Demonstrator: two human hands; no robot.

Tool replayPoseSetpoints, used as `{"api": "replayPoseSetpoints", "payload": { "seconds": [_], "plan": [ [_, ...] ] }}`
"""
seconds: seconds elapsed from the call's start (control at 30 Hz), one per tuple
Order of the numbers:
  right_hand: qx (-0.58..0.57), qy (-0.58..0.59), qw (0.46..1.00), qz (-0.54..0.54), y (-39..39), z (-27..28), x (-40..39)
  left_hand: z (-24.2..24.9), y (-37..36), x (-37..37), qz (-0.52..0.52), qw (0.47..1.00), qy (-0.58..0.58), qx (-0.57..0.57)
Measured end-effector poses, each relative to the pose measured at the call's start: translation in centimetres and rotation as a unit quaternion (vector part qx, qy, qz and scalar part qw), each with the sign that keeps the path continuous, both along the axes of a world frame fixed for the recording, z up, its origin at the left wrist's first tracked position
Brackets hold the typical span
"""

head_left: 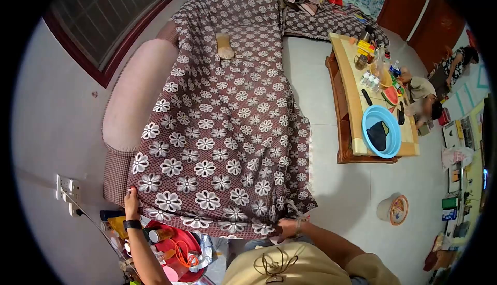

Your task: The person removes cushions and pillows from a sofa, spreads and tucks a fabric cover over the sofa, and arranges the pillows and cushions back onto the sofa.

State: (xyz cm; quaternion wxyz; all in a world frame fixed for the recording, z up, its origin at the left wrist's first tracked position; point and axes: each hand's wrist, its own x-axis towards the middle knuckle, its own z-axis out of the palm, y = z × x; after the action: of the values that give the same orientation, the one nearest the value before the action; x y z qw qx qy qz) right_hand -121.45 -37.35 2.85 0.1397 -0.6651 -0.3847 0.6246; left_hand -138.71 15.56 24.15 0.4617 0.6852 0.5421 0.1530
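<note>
A dark brown sofa cover (220, 129) with white flower patterns lies spread over a long sofa. At its near left corner my left hand (132, 205), with a black band on the wrist, has its fingers closed on the cover's edge beside the sofa arm. My right hand (288, 228) grips the near right edge, where the cloth bunches and a fringe hangs. Between my hands the near edge is drawn across in front of my body. A tan and pale object (224, 46), of a kind I cannot make out, rests on the cover farther up.
A pink bolster (140, 93) lines the sofa's left side. Below my left arm stands a red basin (184, 243) with jars and an orange cable. To the right are a wooden table (357, 114), a blue basin (381, 110), a bucket (392, 210) and two people.
</note>
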Motion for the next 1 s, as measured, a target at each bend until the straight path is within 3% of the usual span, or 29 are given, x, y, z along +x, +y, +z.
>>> {"api": "replayPoseSetpoints", "payload": {
  "seconds": [0.07, 0.1, 0.13, 0.17, 0.2, 0.23, 0.27, 0.3, 0.33, 0.37, 0.4, 0.43, 0.5, 0.53, 0.57, 0.6, 0.63, 0.7, 0.73, 0.77, 0.8, 0.87, 0.97, 1.0],
  "plan": [
    [0.079, -0.072, 0.989, -0.099, -2.1, -2.9, -1.7, 0.5, 0.0, 1.6, -0.059, 0.987, 0.138, 0.063],
    [0.071, -0.038, 0.976, -0.200, -2.1, -7.5, -2.5, 0.2, 0.7, 2.5, -0.090, 0.980, 0.175, 0.002],
    [0.006, -0.136, 0.982, -0.134, -1.3, -3.7, 1.5, 0.0, 1.3, 3.3, -0.124, 0.967, 0.213, -0.057],
    [-0.063, -0.222, 0.971, -0.056, -0.2, 1.2, 5.8, -1.3, 2.8, 4.6, -0.270, 0.940, 0.180, -0.101],
    [0.074, -0.361, 0.927, -0.067, -0.1, -1.3, 11.4, -1.1, 4.8, 7.2, -0.409, 0.890, 0.142, -0.143],
    [0.226, -0.491, 0.838, -0.078, -3.7, -6.2, 18.7, 7.6, -4.5, 13.7, -0.479, 0.859, 0.164, -0.075],
    [0.225, -0.593, 0.770, -0.069, -7.5, -2.4, 27.6, 6.2, -1.4, 17.0, -0.512, 0.848, 0.118, 0.075],
    [0.072, -0.619, 0.774, -0.115, -3.8, 8.9, 33.8, 4.7, 1.7, 20.3, -0.512, 0.820, 0.087, 0.241],
    [0.070, -0.734, 0.662, -0.133, -3.2, 21.2, 37.6, 10.3, 3.3, 24.0, -0.399, 0.881, 0.007, 0.254],
    [0.156, -0.741, 0.595, -0.270, -2.3, 32.4, 37.5, 17.5, 4.1, 26.5, -0.278, 0.931, -0.152, 0.179],
    [0.311, -0.691, 0.527, -0.384, -1.1, 42.3, 34.4, 24.0, 4.9, 27.4, -0.207, 0.921, -0.318, 0.090],
    [0.455, -0.621, 0.475, -0.426, 0.1, 50.5, 30.1, 29.6, 5.6, 27.1, -0.181, 0.876, -0.447, 0.024],
    [0.624, -0.546, 0.434, -0.352, 1.9, 60.5, 21.9, 37.5, 5.9, 24.4, -0.162, 0.780, -0.602, -0.047],
    [0.659, -0.561, 0.426, -0.264, 3.0, 61.0, 19.8, 39.3, 4.7, 23.3, -0.104, 0.743, -0.660, -0.034],
    [0.689, -0.565, 0.419, -0.172, 4.0, 61.5, 17.6, 39.8, 1.9, 21.9, -0.069, 0.743, -0.666, -0.022],
    [0.581, -0.638, 0.468, -0.192, 3.7, 60.2, 18.4, 40.2, -0.9, 20.5, -0.033, 0.742, -0.670, -0.010],
    [0.463, -0.698, 0.506, -0.206, 3.6, 58.7, 19.3, 39.4, 2.1, 19.0, -0.028, 0.744, -0.667, -0.010],
    [0.216, -0.649, 0.695, -0.224, 5.9, 56.8, 17.5, 35.7, 10.5, 16.3, -0.052, 0.787, -0.614, -0.031],
    [0.333, -0.616, 0.685, -0.202, 5.3, 52.7, 20.2, 33.3, 13.0, 15.2, -0.069, 0.813, -0.577, -0.038],
    [0.435, -0.563, 0.671, -0.207, 6.1, 52.2, 18.3, 31.1, 14.4, 14.4, -0.114, 0.832, -0.542, -0.039],
    [0.377, -0.417, 0.770, -0.302, 6.3, 52.8, 18.3, 28.9, 15.6, 13.6, -0.156, 0.849, -0.503, -0.043],
    [0.463, -0.172, 0.763, -0.417, 7.9, 54.6, 14.3, 26.9, 16.2, 12.2, -0.179, 0.846, -0.495, -0.080],
    [0.465, -0.102, 0.764, -0.435, 9.0, 54.1, 12.8, 27.7, 16.2, 10.4, -0.125, 0.892, -0.434, -0.018],
    [0.471, -0.225, 0.770, -0.368, 8.8, 53.0, 12.8, 28.3, 15.8, 9.2, -0.104, 0.907, -0.408, 0.007]
  ]
}}
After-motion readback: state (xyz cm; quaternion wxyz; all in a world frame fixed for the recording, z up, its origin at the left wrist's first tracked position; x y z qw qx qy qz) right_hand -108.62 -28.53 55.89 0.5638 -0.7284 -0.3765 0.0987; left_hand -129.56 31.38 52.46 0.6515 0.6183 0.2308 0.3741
